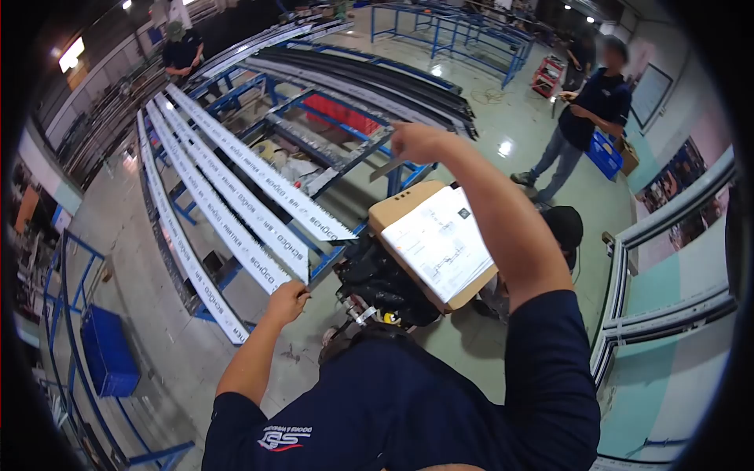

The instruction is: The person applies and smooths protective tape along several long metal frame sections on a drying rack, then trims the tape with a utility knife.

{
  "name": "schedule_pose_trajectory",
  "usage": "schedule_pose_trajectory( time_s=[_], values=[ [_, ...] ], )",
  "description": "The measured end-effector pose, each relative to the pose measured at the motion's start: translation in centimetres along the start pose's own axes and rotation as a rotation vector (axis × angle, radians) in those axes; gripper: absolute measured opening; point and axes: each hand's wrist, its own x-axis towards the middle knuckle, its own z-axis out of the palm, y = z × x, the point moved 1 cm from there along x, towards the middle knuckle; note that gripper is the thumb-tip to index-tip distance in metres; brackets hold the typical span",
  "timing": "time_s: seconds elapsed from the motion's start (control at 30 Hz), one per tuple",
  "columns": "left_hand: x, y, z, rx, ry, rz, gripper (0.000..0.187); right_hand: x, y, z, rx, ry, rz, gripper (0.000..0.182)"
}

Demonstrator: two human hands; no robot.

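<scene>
My left hand (289, 303) is closed at the near end of a long profile wrapped in white printed film (228, 220). Its fingertips are too small to show whether they grip the profile or something else. Further forward and to the right, my right hand (418, 144) is raised above the blue frame, its fingers curled round a flat metal strip (386, 168) that sticks out below them. Under my right arm, printed drawing sheets (440, 245) lie on a brown cardboard box (397, 207).
Several more film-wrapped profiles (169, 231) and dark profiles (369, 86) rest on blue metal trestles. A black bag-like bundle (385, 279) sits before me. A co-worker (593, 110) stands at right, another person (182, 53) at far left. A blue crate (108, 353) is at lower left.
</scene>
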Motion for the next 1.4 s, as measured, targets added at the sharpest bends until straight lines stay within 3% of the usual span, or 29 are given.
schedule_pose_trajectory(
  time_s=[0.03,0.1,0.17,0.2,0.23,0.27,0.3,0.33,0.37,0.4,0.5,0.53,0.6,0.63,0.7,0.73,0.8,0.93,1.0,1.1,1.2,1.23,1.33,1.4],
  values=[
    [0.0,-0.1,0.2,-0.001,-0.016,-0.014,0.013,-0.4,1.1,-0.3,-0.003,0.008,0.024,0.017],
    [0.2,0.4,0.0,-0.006,-0.019,-0.018,0.012,-0.4,3.4,-2.4,-0.107,0.318,-0.019,0.018],
    [0.0,0.6,0.0,-0.02,0.013,-0.089,0.012,-1.6,6.6,-7.7,-0.211,0.264,0.229,0.02],
    [-0.1,0.4,0.2,-0.029,0.008,-0.111,0.011,-3.3,8.2,-10.2,-0.259,0.356,0.378,0.021],
    [-0.3,0.3,0.4,-0.032,0.02,-0.122,0.011,-3.9,11.7,-12.8,-0.32,0.281,0.421,0.017],
    [-0.3,0.3,0.7,-0.016,0.028,-0.119,0.011,-5.5,13.9,-14.6,-0.364,0.462,0.434,0.016],
    [-0.3,0.1,0.8,0.007,0.05,-0.125,0.01,-6.6,15.4,-16.2,-0.483,0.45,0.468,0.016],
    [-0.5,-0.1,1.1,-0.026,0.093,-0.118,0.011,-5.7,19.9,-17.2,-1.133,0.238,0.276,0.009],
    [-0.6,-0.4,1.5,-0.043,0.099,-0.142,0.011,-6.8,15.6,-19.3,-0.718,0.315,0.441,0.01],
    [-0.7,-0.6,1.5,-0.059,0.099,-0.161,0.012,-7.8,11.7,-19.4,-0.438,0.626,0.451,0.01],
    [-0.5,0.4,0.7,-0.112,0.065,-0.209,0.012,-4.3,1.5,-21.3,-0.537,0.622,0.193,0.012],
    [-0.5,0.5,0.8,-0.101,0.057,-0.217,0.012,-2.6,-1.0,-20.9,-0.55,0.849,-0.052,0.015],
    [-0.3,0.5,0.9,-0.086,0.085,-0.203,0.012,-0.3,-8.8,-21.6,-0.645,0.756,-0.138,0.011],
    [-0.2,0.6,0.8,-0.073,0.072,-0.203,0.012,-4.6,-14.8,-22.4,-0.441,0.679,-0.273,0.015],
    [-0.2,0.8,0.9,-0.052,0.085,-0.218,0.012,-3.9,-17.6,-20.3,-0.607,1.027,-0.402,0.011],
    [-0.1,0.8,1.0,-0.055,0.07,-0.232,0.011,-4.0,-17.7,-20.6,-0.591,1.022,-0.4,0.011],
    [-0.1,0.9,1.1,-0.017,0.08,-0.211,0.011,-4.1,-18.5,-21.6,-0.372,0.783,-0.519,0.009],
    [-0.4,1.2,1.3,0.024,0.077,-0.209,0.01,-4.0,-14.4,-18.1,-0.256,0.685,-0.367,0.015],
    [0.0,1.5,0.8,0.035,0.045,-0.221,0.012,-1.3,-9.1,-13.5,-0.306,0.761,-0.341,0.009],
    [0.6,1.1,1.3,0.143,-0.048,-0.29,0.014,-2.4,-3.4,-8.1,-0.219,0.51,-0.074,0.011],
    [0.9,0.7,0.9,0.165,-0.134,-0.196,0.017,-2.0,4.7,-0.6,-0.102,0.314,0.087,0.013],
    [1.2,0.9,0.7,0.165,-0.147,-0.162,0.018,-3.0,5.1,0.4,-0.026,0.199,0.241,0.007],
    [1.4,0.6,0.5,0.135,-0.158,-0.117,0.021,-2.8,9.6,4.9,0.002,0.209,0.314,0.01],
    [1.5,1.6,-0.4,0.153,-0.209,-0.216,0.021,-0.7,12.7,7.5,-0.256,0.141,0.265,0.01]
  ],
)
